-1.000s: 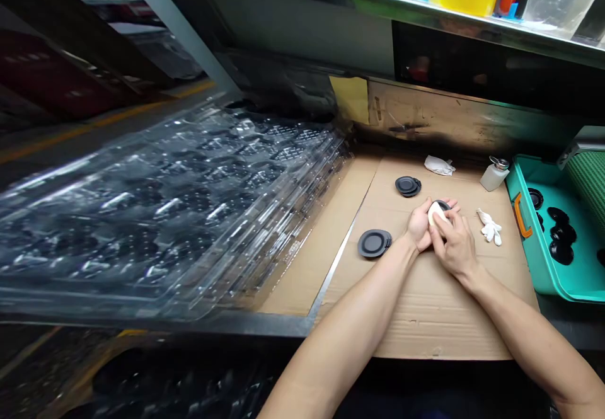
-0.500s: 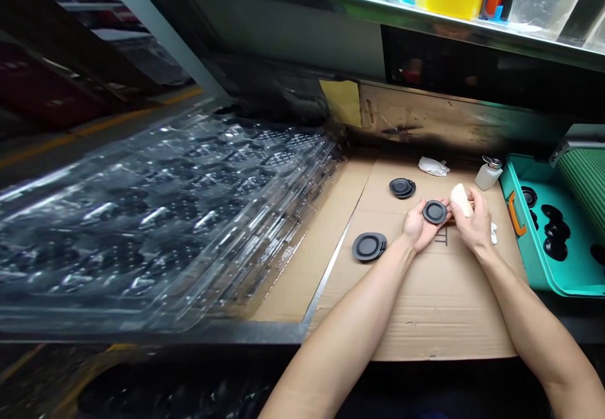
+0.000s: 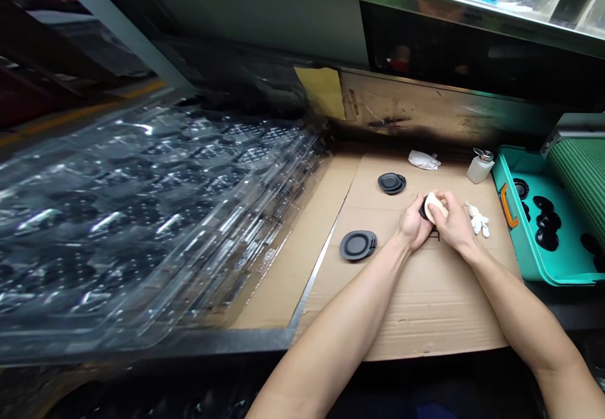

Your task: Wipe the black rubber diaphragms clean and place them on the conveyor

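My left hand (image 3: 412, 227) grips a small round black disc (image 3: 422, 209) over the cardboard sheet (image 3: 425, 305). My right hand (image 3: 452, 222) presses a cream-white wiping pad (image 3: 433, 206) against the disc's face, so most of the disc is hidden. A stack of black discs (image 3: 358, 244) lies on the cardboard to the left of my hands. Another small stack of black discs (image 3: 392, 183) sits farther back.
A pile of clear plastic blister trays (image 3: 142, 217) covers the left of the bench. At right stands a teal bin (image 3: 520, 242) holding several black discs. A white dispenser bottle (image 3: 478, 167), a crumpled white cloth (image 3: 424, 160) and a white rag (image 3: 477, 220) lie nearby. A shelf runs overhead.
Half a second ago my right hand held the pad away from the disc, exposing its face; now the pad is back on the disc. The view has shifted slightly.
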Action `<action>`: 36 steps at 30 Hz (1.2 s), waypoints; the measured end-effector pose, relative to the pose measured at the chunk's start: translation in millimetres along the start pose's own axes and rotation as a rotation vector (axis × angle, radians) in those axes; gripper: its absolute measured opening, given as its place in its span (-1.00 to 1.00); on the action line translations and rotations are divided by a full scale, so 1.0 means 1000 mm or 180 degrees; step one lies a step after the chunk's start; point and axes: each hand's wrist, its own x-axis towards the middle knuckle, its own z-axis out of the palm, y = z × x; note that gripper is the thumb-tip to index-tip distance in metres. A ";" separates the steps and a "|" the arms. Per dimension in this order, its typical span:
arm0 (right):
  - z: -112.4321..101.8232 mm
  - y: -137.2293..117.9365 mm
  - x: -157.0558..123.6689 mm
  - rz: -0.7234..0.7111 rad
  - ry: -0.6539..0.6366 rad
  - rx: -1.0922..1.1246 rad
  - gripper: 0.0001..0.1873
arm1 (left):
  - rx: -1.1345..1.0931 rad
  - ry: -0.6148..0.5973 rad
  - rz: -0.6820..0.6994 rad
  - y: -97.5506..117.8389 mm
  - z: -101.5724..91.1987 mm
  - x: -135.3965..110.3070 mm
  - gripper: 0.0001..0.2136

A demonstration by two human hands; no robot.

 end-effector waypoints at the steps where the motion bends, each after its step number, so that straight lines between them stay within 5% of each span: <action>1: 0.000 0.000 0.002 0.0105 0.0078 -0.0004 -0.65 | -0.0005 -0.0005 0.0012 -0.001 0.000 0.000 -0.58; 5: 0.002 -0.004 0.002 0.0087 -0.0067 0.0001 -0.68 | -0.0008 0.0095 0.0032 -0.003 -0.003 0.001 -0.58; 12: 0.013 -0.025 -0.005 0.0381 -0.0062 -0.1096 -0.55 | 0.0017 0.0200 0.0121 -0.004 -0.006 0.001 -0.60; 36: 0.013 -0.009 -0.004 0.0734 -0.0074 -0.1350 -0.48 | -0.0093 0.0311 -0.0013 0.003 -0.003 -0.002 -0.56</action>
